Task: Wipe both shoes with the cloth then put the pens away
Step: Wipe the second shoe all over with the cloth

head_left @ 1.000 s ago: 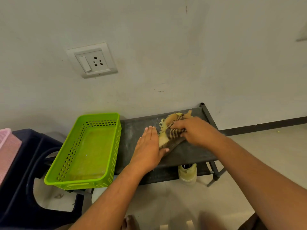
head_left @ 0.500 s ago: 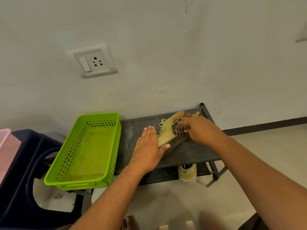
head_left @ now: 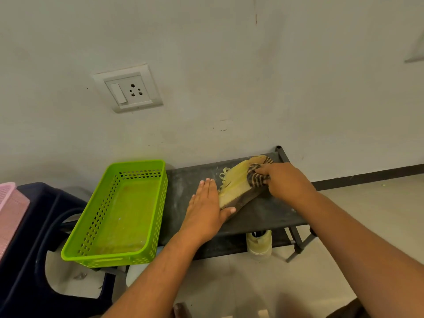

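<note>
Fingers (head_left: 261, 172) of the right hand (head_left: 286, 183) are bunched tight round the striped cloth (head_left: 253, 181), and over the last second they've slid it up the yellow shoe (head_left: 234, 188), from about the laces to the heel end. The left hand (head_left: 204, 211) hasn't budged: fingers (head_left: 207, 188) straight and together, flat on the shoe rack (head_left: 188, 180), thumb against the toe so the shoe doesn't skid. The shoe's lying on its side between the two sets of fingers. I'd say that's one stroke on shoe number one, with more wiping to go. The other shoe (head_left: 259, 243) sits on the lower shelf, below the right fingers. The green basket (head_left: 137, 165) is just left of the left fingers, empty, and there are no pens in view.
</note>
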